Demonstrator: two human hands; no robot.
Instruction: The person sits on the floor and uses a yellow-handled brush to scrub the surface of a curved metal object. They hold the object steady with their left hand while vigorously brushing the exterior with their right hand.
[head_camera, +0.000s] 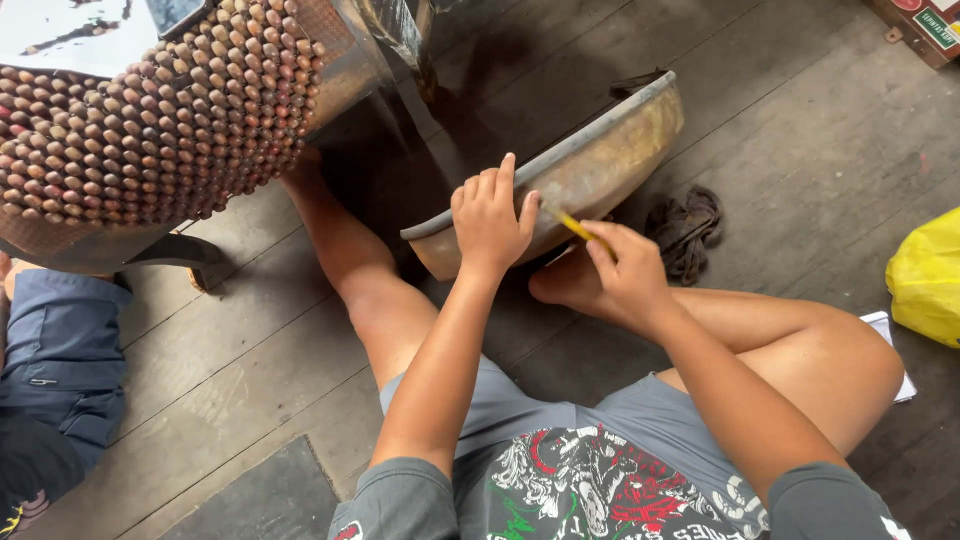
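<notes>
I sit on a wooden floor with my legs around a brass-coloured metal bowl (610, 160) that stands tilted on its edge. My left hand (490, 215) grips the bowl's grey rim and steadies it. My right hand (625, 270) holds a thin yellow pencil-like tool (568, 222) with its tip against the bowl's outer wall, just right of my left hand. My right foot rests under the bowl.
A large metal vessel covered in rows of round studs (160, 110) stands at the upper left. A dark rag (685, 230) lies right of the bowl. A yellow plastic bag (925, 275) sits at the right edge. Another person's leg in blue trousers (55, 350) is at the left.
</notes>
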